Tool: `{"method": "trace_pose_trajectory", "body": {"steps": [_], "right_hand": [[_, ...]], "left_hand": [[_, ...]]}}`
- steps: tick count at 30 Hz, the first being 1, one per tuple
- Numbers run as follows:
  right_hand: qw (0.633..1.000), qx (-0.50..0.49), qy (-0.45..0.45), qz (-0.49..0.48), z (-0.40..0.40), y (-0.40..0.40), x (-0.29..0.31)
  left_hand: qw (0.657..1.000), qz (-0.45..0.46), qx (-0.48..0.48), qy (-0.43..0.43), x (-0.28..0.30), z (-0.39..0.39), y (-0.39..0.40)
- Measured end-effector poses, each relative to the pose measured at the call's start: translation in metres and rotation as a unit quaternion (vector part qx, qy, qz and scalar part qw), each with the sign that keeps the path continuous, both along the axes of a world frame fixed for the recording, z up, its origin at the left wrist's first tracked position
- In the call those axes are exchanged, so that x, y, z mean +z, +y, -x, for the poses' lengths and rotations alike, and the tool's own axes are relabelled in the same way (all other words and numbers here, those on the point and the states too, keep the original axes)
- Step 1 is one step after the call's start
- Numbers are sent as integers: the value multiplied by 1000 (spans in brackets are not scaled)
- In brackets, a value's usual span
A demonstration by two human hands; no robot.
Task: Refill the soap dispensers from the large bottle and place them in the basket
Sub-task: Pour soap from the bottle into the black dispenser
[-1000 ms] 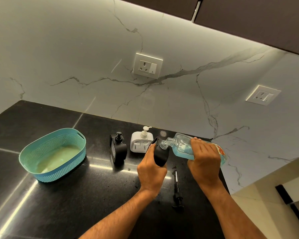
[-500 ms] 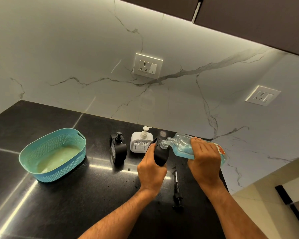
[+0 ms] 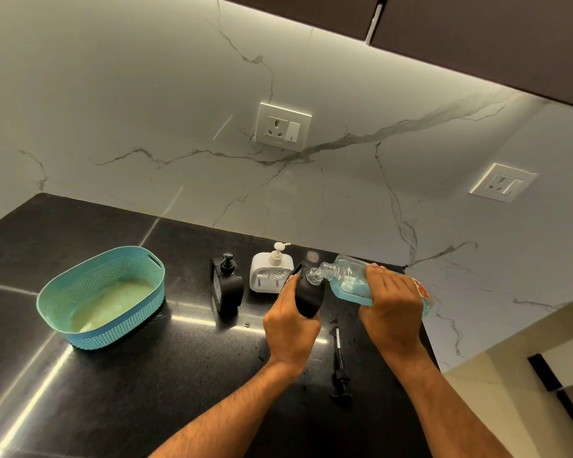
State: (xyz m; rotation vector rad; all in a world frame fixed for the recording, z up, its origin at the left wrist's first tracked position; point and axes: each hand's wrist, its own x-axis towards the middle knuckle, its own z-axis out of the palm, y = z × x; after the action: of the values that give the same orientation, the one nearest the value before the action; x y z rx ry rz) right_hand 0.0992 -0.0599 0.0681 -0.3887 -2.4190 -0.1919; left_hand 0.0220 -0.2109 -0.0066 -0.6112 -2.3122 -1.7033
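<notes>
Nothing has shifted since the earlier frames but the bottle's (image 3: pixel 348 285) tilt, a touch steeper now, blue liquid pooled toward its neck. Nearest, just below and between the two grips, a black pump (image 3: pixel 339 368) lies loose on the counter (image 3: pixel 113 391). Left hand (image 3: pixel 290 325) wraps a black dispenser (image 3: pixel 308 297) with no pump on it, fingers curled round its body. Right hand (image 3: pixel 391 312) clasps the bottle — mouth touching the dispenser's opening. Just left of the held dispenser stands a second black dispenser (image 3: pixel 227 285), and just beyond it a white one (image 3: pixel 272 272), both with pumps on. Well left — the teal basket (image 3: pixel 93 328).
</notes>
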Motion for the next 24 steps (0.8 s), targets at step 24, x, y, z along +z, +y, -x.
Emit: {"method": "trace_pose_trajectory", "body": {"steps": [24], "right_hand": [[986, 1, 20, 168, -10, 1, -25]], "left_hand": [[997, -43, -26, -51, 6, -6, 9]]}}
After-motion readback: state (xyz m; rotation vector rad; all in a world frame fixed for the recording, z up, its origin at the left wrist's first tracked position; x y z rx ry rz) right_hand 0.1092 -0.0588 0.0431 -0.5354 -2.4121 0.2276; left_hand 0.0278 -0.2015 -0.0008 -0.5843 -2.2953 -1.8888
